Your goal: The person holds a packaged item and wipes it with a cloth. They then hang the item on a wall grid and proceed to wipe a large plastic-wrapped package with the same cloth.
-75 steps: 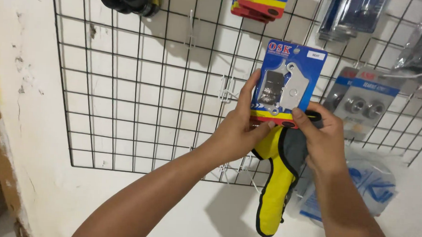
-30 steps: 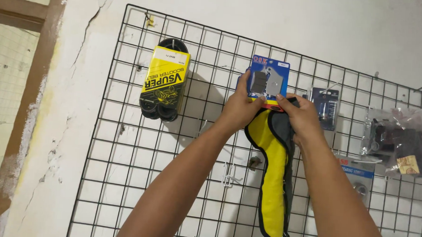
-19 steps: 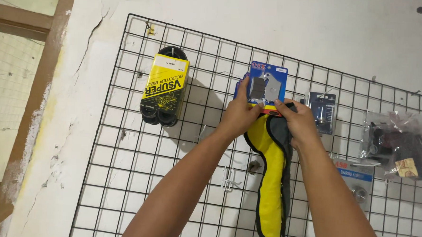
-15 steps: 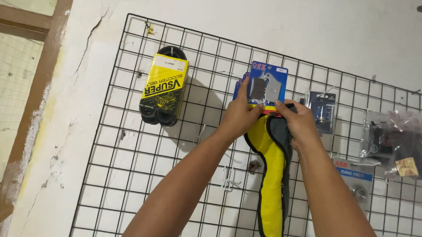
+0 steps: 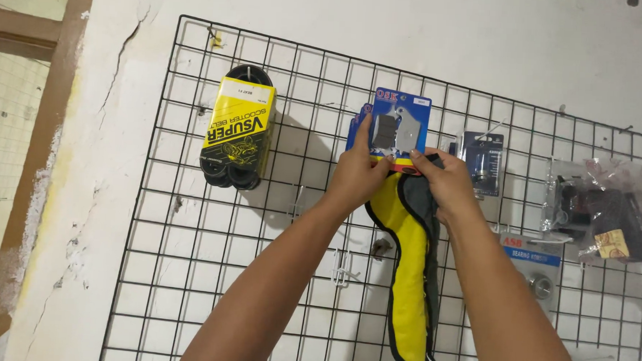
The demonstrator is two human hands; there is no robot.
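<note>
- One black wire grid panel (image 5: 187, 268) is seen fixed to the white wall, filling most of the frame
- One blue blister card (image 5: 401, 122) with two grey pads under clear plastic is held flat against the grid at upper centre; the edge of a second blue card is glimpsed just behind it on its left side
- One yellow cloth with dark edging (image 5: 410, 278) is seen hanging down from below the card to the bottom centre
- One black belt in a yellow sleeve (image 5: 238, 135) hangs at upper left; one small dark blue packet (image 5: 482, 162) just right of the hands; one clear bag of dark parts (image 5: 601, 211) at far right; one grey card with a round metal part (image 5: 533, 269) at lower right
- The left hand (image 5: 361, 176) is closed on the card's lower left edge, thumb across the front and one finger stretched up along its side
- The right hand (image 5: 447, 184) is closed on the card's lower right corner, with the top of the cloth bunched under the same grip
- Both forearms are raised from the bottom of the frame, converging upward at the card
</note>
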